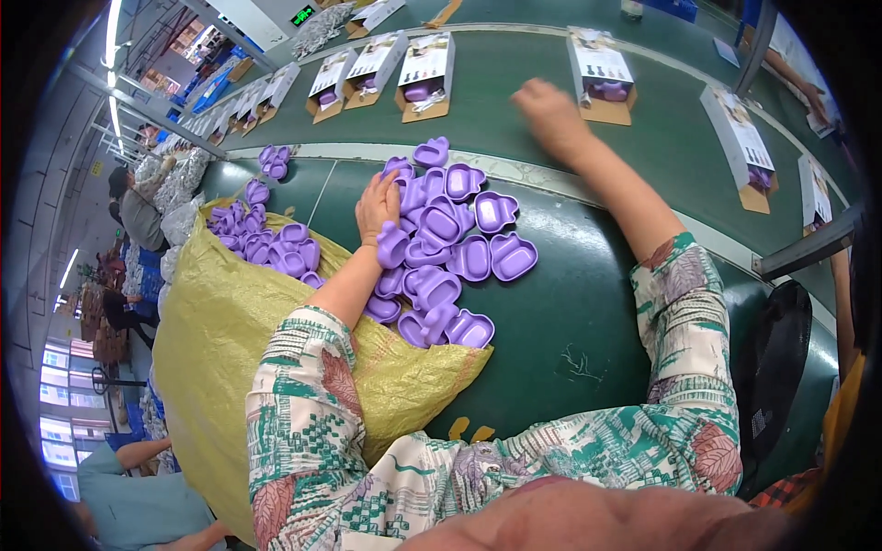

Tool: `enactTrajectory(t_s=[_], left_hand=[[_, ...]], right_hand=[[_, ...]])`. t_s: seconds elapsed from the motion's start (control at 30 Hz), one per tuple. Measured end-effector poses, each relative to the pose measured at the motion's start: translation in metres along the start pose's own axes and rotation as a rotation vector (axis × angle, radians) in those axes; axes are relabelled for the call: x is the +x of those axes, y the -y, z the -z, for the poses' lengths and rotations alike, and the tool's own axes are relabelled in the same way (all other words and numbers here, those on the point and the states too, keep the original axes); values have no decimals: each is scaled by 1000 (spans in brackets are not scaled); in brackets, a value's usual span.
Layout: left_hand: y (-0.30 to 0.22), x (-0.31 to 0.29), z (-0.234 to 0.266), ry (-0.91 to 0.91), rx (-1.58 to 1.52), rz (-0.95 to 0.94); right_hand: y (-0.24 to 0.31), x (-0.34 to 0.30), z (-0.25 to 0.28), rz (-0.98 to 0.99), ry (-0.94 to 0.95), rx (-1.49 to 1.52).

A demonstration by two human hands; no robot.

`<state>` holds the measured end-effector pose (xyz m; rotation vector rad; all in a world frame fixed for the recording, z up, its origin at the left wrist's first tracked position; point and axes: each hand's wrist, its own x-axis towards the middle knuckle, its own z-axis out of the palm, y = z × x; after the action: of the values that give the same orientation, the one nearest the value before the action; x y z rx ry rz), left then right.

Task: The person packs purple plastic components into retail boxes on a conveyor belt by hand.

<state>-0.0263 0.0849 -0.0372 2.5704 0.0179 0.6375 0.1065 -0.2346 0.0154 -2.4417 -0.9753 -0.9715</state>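
A heap of small purple moulded dishes (438, 226), shallow with lobed ends, lies on the dark green work table (570, 303). At the heap's far left edge, my left hand (375, 209) has its fingers closed around a purple dish (398, 169). More dishes (262, 243) spill from the mouth of a yellow woven sack (220, 340) beneath my left forearm. Over the green conveyor belt, my right hand (553, 121) hovers just left of an open white carton (602, 78) with purple pieces inside. Motion smears its fingers, and I see nothing clearly held there.
Several similar cartons (427, 73) stand along the belt, with another carton (740, 147) to the right. A pale metal rail (514, 170) separates belt and table. Near my right arm are a metal post (813, 243) and a black bag (776, 367). Other people sit at left.
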Motion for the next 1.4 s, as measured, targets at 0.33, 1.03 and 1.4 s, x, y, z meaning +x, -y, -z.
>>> enactTrajectory(t_s=[0.33, 1.03, 1.4], left_hand=[[-9, 0, -7, -26, -59, -65], [5, 0, 1, -48, -68, -32], [7, 2, -2, -9, -71, -38]], right_hand=[[94, 29, -64, 184, 241, 285], [29, 5, -19, 29, -27, 269], [66, -27, -1, 359, 149, 257]])
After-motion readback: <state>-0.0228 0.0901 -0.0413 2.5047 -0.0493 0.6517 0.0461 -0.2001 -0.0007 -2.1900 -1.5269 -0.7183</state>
